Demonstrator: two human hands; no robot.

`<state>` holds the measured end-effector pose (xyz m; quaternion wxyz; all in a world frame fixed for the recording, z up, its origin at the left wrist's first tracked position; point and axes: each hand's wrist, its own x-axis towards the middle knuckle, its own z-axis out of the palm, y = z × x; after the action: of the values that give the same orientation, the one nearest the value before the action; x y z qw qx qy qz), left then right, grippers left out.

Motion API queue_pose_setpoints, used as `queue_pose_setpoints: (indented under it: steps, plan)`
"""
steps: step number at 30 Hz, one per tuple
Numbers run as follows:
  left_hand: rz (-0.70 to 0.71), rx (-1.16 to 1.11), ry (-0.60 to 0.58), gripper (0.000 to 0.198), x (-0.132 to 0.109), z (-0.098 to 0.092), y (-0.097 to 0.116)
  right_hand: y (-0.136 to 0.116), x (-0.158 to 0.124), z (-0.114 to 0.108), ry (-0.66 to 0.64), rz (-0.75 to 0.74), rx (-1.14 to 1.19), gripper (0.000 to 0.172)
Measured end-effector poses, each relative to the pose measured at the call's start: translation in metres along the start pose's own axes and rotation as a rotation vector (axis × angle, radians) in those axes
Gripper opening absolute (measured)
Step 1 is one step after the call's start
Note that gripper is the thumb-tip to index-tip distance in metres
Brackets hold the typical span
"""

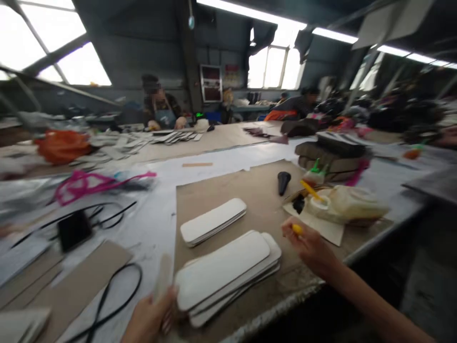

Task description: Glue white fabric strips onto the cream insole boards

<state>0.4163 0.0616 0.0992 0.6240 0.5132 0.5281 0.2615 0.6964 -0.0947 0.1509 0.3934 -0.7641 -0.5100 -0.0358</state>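
Observation:
My right hand (310, 244) is closed around a small tool whose rounded yellow end (297, 229) pokes out of the fist; the rest of it is hidden. Blurred by motion, my left hand (152, 314) grips a pale flat strip (163, 276) standing up between thumb and fingers. Just right of that hand lies a fanned stack of white rounded-end panels (224, 269). Behind it is a smaller stack of similar panels (214, 220). Both stacks rest on a brown sheet (260, 186).
Beyond my right hand stand a glue container (350, 202) with a yellow stick (311, 189) and a green-tipped bottle (314, 174). A black tapered object (283, 182) lies nearby. Black cord (107, 286) and pink straps (82, 186) lie left. Two people work across the table.

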Motion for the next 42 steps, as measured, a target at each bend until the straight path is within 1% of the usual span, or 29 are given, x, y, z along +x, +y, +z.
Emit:
queue_pose_setpoints:
  steps: [1,2,4,6,8,10,12,13,14,17,20,22,24,25,26,28,31,33,37,39,42]
  plan:
    - [-0.015,-0.046,-0.099,0.045,-0.001,-0.003,-0.005,-0.001,0.002,0.001,-0.022,-0.006,0.003,0.025]
    - [-0.028,-0.054,-0.156,0.048,0.000,-0.004,-0.008,-0.003,0.003,0.002,-0.050,-0.012,0.007,0.025]
    - [-0.026,-0.037,-0.161,0.047,0.006,-0.006,-0.010,-0.009,0.005,0.003,-0.097,-0.016,0.016,0.025]
    - [-0.017,-0.003,-0.103,0.044,0.010,-0.007,-0.009,-0.021,0.004,0.003,-0.122,-0.016,0.047,0.027]
    - [0.009,0.024,-0.024,0.041,0.010,-0.010,-0.008,-0.035,0.003,0.004,-0.114,-0.001,0.101,0.029]
    - [0.071,0.077,0.074,0.040,0.006,-0.014,-0.006,-0.050,0.003,0.007,-0.105,0.025,0.160,0.030]
    - [0.126,0.103,0.116,0.038,0.000,-0.018,-0.004,-0.062,0.005,0.014,-0.134,0.042,0.196,0.031]
    - [0.136,0.074,0.096,0.038,-0.003,-0.019,-0.003,-0.067,0.007,0.019,-0.174,0.034,0.210,0.032]
    - [0.127,0.014,0.051,0.039,-0.007,-0.020,0.000,-0.071,0.009,0.026,-0.226,0.017,0.220,0.032]
    - [0.038,-0.247,-0.186,0.039,-0.020,-0.019,0.009,-0.089,0.016,0.048,-0.372,-0.065,0.232,0.030]
    - [-0.031,-0.386,-0.379,0.034,-0.034,-0.014,0.016,-0.112,0.020,0.070,-0.470,-0.117,0.242,0.029]
    - [-0.040,-0.444,-0.441,0.032,-0.041,-0.008,0.017,-0.127,0.019,0.083,-0.593,-0.068,0.336,0.026]
    - [-0.031,-0.438,-0.470,0.034,-0.046,-0.001,0.017,-0.137,0.016,0.092,-0.727,0.056,0.516,0.020]
    - [-0.021,-0.409,-0.468,0.038,-0.048,0.002,0.016,-0.139,0.015,0.095,-0.767,0.121,0.601,0.017]
    - [-0.008,-0.377,-0.455,0.042,-0.049,0.004,0.016,-0.140,0.013,0.098,-0.778,0.168,0.664,0.017]
    - [0.015,-0.329,-0.416,0.046,-0.052,0.007,0.018,-0.139,0.010,0.099,-0.738,0.184,0.695,0.018]
    - [0.029,-0.354,-0.365,0.038,-0.055,0.008,0.021,-0.134,0.007,0.098,-0.697,0.094,0.618,0.023]
    - [0.022,-0.386,-0.327,0.035,-0.056,0.010,0.021,-0.131,0.005,0.097,-0.681,0.072,0.564,0.025]
    - [-0.027,-0.528,-0.200,0.037,-0.056,0.021,0.012,-0.127,0.000,0.101,-0.590,0.119,0.478,0.027]
    - [-0.044,-0.599,-0.128,0.036,-0.056,0.029,0.008,-0.125,-0.002,0.102,-0.542,0.111,0.445,0.028]
    - [-0.058,-0.617,-0.080,0.038,-0.060,0.037,0.003,-0.117,-0.001,0.098,-0.428,0.081,0.383,0.030]
